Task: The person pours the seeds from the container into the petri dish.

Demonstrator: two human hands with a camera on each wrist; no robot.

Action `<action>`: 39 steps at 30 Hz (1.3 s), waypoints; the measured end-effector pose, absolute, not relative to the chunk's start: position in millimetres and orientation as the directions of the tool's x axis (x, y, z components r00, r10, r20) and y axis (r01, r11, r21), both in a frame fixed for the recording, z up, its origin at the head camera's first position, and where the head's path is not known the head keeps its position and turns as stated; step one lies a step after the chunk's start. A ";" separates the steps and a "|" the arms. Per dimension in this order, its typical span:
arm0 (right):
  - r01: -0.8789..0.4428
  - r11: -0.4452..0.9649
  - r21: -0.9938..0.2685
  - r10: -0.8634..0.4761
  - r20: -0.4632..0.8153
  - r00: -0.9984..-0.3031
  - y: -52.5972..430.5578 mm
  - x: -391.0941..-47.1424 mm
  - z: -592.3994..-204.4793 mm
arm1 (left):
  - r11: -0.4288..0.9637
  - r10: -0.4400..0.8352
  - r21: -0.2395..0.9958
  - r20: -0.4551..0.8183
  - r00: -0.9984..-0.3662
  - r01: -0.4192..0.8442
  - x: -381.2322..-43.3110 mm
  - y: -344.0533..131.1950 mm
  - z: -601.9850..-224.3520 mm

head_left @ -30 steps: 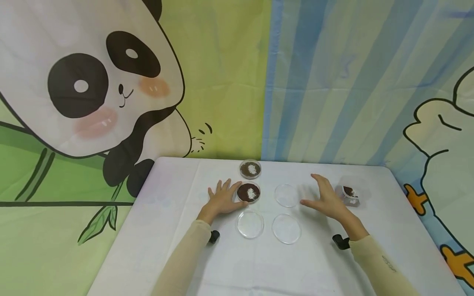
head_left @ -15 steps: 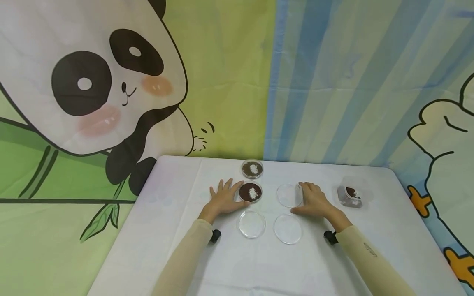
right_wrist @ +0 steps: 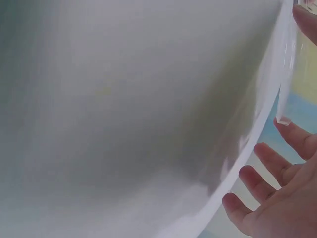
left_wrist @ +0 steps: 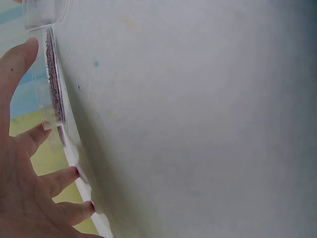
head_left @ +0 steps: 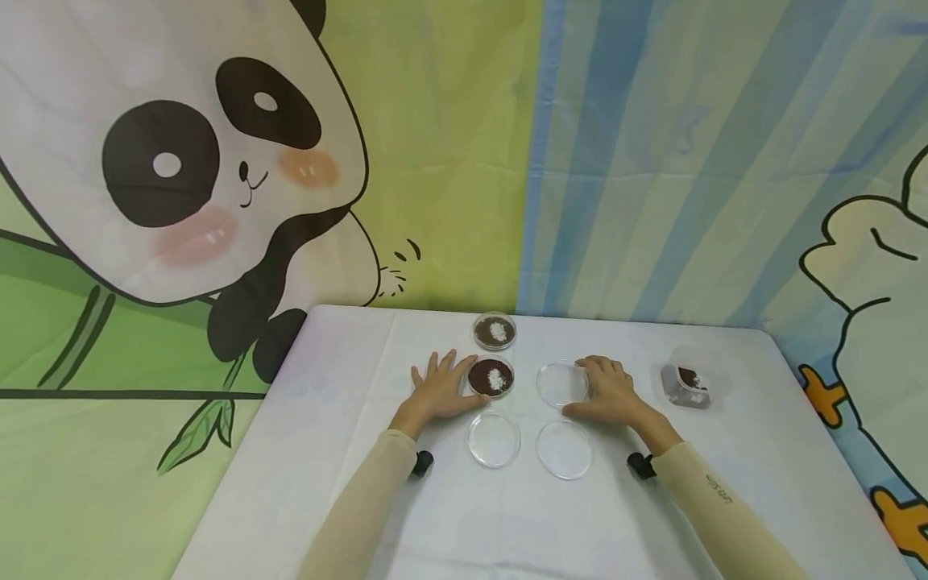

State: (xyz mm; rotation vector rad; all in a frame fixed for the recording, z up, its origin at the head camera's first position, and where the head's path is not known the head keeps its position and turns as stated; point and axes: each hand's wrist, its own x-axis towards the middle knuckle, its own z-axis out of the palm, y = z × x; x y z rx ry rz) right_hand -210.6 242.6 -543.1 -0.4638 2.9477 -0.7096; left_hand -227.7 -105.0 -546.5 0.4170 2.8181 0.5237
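My left hand (head_left: 435,393) spans a petri dish (head_left: 490,377) of dark brown crumbs topped with a white patch. Its thumb and index finger hold opposite sides of the rim; the other fingers spread over the cloth. Seen edge-on in the left wrist view, the same petri dish (left_wrist: 55,82) lies between thumb and index finger. To the right, my right hand (head_left: 607,392) pinches a clear petri dish lid (head_left: 561,384) across its rim with thumb and index finger. In the right wrist view this lid (right_wrist: 286,74) slants up from the cloth at the index fingertip.
A second filled petri dish (head_left: 495,331) stands behind the first, by the table's back edge. Nearer lie two clear round pieces, a left one (head_left: 494,440) and a right one (head_left: 564,449). A clear tub (head_left: 685,385) with some brown crumbs stands at right on the white-covered table (head_left: 464,524).
My right hand has moved left, closed its thumb and index finger on the clear lid, and shifted it slightly left. The left hand stays at the filled dish.
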 end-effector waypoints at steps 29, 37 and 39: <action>-0.378 0.775 -0.506 -0.375 0.113 -0.920 202.8 -214.3 -534.9 | 0.897 0.312 0.380 -0.181 -0.933 0.226 -227.4 -105.4 -545.9; -0.420 0.701 -0.576 -0.394 0.178 -0.902 193.4 -217.4 -528.8 | 0.894 0.314 0.386 -0.176 -0.933 0.228 -226.0 -104.9 -543.3; -0.412 0.693 -0.592 -0.387 0.176 -0.905 190.5 -218.0 -526.5 | 0.892 0.317 0.390 -0.175 -0.932 0.230 -226.0 -104.7 -543.6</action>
